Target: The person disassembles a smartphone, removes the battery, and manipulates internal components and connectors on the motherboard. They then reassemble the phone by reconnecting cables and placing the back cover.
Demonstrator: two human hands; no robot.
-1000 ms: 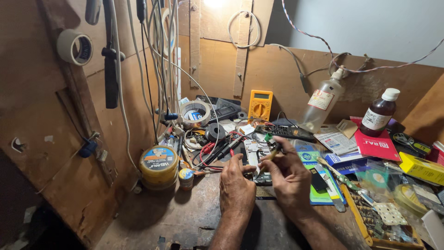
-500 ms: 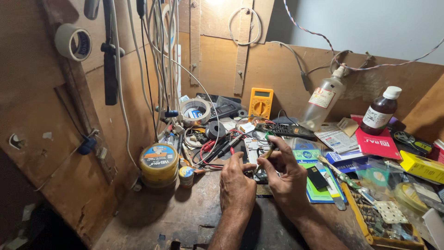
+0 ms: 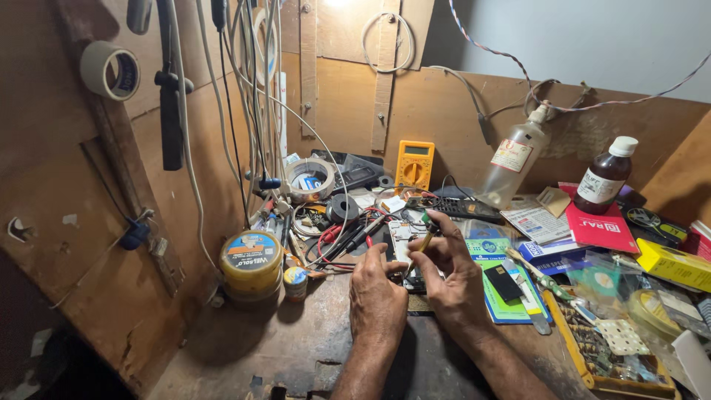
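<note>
At the centre of the cluttered wooden worktop (image 3: 244, 348), both hands are set close together over a small device with a pale grey back (image 3: 404, 241), which lies flat on the surface. The left hand (image 3: 376, 292) rests palm down with its fingers curled, the fingertips pressed against the near edge of the device; whether anything is pinched there cannot be determined, since the fingers cover the contact. The right hand (image 3: 453, 278) is closed in a pinch around a thin yellow-handled tool with a green tip (image 3: 424, 241), held tilted with the lower end directed down at the device, apparently touching it.

Just left of the left hand, a bundle of red and black probe leads (image 3: 348, 241) lies across the surface. Further left, a round yellow tin with a blue label (image 3: 250, 265) stands upright, with a smaller round container (image 3: 295, 281) just beside it. Behind the hands, a yellow multimeter (image 3: 414, 164) leans against the back wall, and a roll of pale tape (image 3: 309, 179) lies near it. To the right, a clear plastic bottle with a nozzle (image 3: 512, 163) and a brown glass bottle with a white cap (image 3: 606, 176) stand upright, well apart from the hands. A red booklet (image 3: 601, 226) lies below the brown bottle.
</note>
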